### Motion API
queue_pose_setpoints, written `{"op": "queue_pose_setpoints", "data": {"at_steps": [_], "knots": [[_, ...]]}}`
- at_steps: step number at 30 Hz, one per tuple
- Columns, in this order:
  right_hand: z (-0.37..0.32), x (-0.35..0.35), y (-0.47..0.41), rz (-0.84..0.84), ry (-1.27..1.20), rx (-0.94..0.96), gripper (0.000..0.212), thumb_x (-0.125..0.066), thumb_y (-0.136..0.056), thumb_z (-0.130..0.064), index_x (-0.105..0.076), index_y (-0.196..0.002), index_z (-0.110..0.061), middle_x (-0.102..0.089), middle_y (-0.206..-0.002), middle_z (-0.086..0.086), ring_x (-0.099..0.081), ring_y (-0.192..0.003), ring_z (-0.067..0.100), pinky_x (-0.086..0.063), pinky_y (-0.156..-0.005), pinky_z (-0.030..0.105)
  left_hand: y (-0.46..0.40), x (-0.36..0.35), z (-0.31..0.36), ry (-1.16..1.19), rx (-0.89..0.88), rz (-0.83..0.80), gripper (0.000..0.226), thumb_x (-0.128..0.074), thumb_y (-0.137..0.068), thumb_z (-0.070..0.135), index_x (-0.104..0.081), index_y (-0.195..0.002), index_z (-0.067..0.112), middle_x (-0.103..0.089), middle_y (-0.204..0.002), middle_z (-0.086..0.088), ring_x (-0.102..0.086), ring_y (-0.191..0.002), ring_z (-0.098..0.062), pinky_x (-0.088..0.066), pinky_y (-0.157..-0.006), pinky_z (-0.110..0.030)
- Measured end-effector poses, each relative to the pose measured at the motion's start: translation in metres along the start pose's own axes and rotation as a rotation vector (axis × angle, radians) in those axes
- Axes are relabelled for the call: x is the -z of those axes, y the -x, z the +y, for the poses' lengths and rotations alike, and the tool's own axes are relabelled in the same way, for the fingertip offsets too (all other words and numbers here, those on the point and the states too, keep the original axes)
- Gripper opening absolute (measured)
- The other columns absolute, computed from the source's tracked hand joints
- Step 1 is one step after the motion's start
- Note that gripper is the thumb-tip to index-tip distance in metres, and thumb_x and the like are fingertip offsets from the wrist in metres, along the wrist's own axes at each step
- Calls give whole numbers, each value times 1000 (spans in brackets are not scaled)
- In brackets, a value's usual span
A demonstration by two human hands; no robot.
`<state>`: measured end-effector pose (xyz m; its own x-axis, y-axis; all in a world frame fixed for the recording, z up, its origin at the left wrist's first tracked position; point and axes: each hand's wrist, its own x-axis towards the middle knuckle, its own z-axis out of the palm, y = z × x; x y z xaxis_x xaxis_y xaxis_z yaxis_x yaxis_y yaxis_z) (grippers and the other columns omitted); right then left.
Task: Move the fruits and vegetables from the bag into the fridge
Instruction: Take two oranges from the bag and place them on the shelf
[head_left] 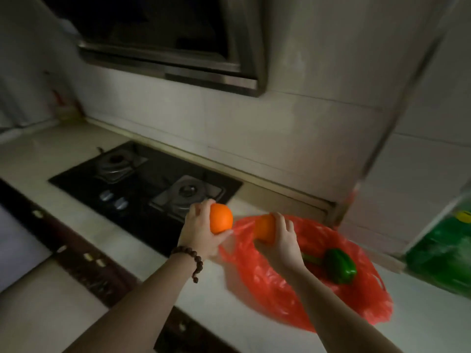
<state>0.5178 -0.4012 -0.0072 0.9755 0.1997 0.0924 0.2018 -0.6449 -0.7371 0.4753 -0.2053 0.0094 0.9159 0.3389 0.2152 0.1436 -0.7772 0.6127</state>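
Oranges out of bag, one per hand. Head view: left hand (197, 229) curls around bright orange (221, 218) above hob edge (142, 179); right hand (281, 240) grips second orange (265, 229) over red plastic bag (293, 289) on pale counter (76, 225). Green bell pepper (340, 266) lies in open bag. Fridge not visible. Step: unloading fruit. Next likely: carry both oranges to fridge, return for pepper.

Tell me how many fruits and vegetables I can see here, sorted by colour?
Orange: 2, the orange in the left hand and the orange in the right hand.
Green: 1 plain, the green bell pepper on the red bag; a second green item beside it is half hidden.
Total: 3 clearly seen.
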Motion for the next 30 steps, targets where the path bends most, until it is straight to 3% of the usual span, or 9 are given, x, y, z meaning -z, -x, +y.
{"op": "queue_pose_setpoints", "data": {"at_steps": [4, 10, 16, 19, 21, 30], "knots": [[-64, -55, 19, -110, -37, 122, 80, -74, -69, -27, -32, -137, -30, -39, -134, 5, -46, -117, 28, -46, -91, 41, 34, 63, -59, -19, 143, 75, 85, -80, -67, 44, -32, -135, 26, -33, -136, -6, -45, -117, -28, -47, -87, -41], [-153, -133, 68, -262, 0, 289, 81, -73, -72, -33, -27, -139, -31, -33, -139, 3, -47, -118, 30, -43, -85, 33, 104, 154, -142, -24, 303, 215, 84, -77, -69, 46, -28, -136, 30, -30, -136, -4, -42, -120, -31, -47, -93, -50], [-236, -204, 133, -439, -127, 426, 79, -69, -71, -44, -23, -135, -38, -27, -139, -2, -44, -120, 24, -48, -90, 41, 187, 235, -206, -56, 433, 382, 80, -76, -69, 49, -31, -133, 30, -33, -135, -2, -46, -117, -28, -49, -92, -46], [-276, -236, 158, -513, -133, 520, 82, -72, -73, -40, -21, -136, -40, -28, -140, -1, -45, -121, 23, -49, -91, 41, 223, 272, -231, -66, 495, 458, 79, -76, -71, 46, -33, -134, 27, -35, -136, -3, -46, -116, -27, -49, -91, -43], [-302, -255, 170, -542, -129, 578, 84, -73, -73, -38, -20, -138, -39, -27, -142, 0, -43, -123, 25, -48, -94, 44, 243, 297, -246, -76, 540, 513, 79, -77, -71, 46, -33, -134, 28, -35, -136, -1, -45, -118, -28, -49, -91, -44], [-413, -330, 180, -578, -184, 800, 83, -76, -73, -34, -28, -140, -28, -33, -142, 5, -46, -121, 25, -44, -90, 34, 274, 398, -312, -142, 669, 685, 79, -76, -73, 43, -32, -136, 26, -33, -140, -4, -41, -123, -30, -49, -93, -44]]}}
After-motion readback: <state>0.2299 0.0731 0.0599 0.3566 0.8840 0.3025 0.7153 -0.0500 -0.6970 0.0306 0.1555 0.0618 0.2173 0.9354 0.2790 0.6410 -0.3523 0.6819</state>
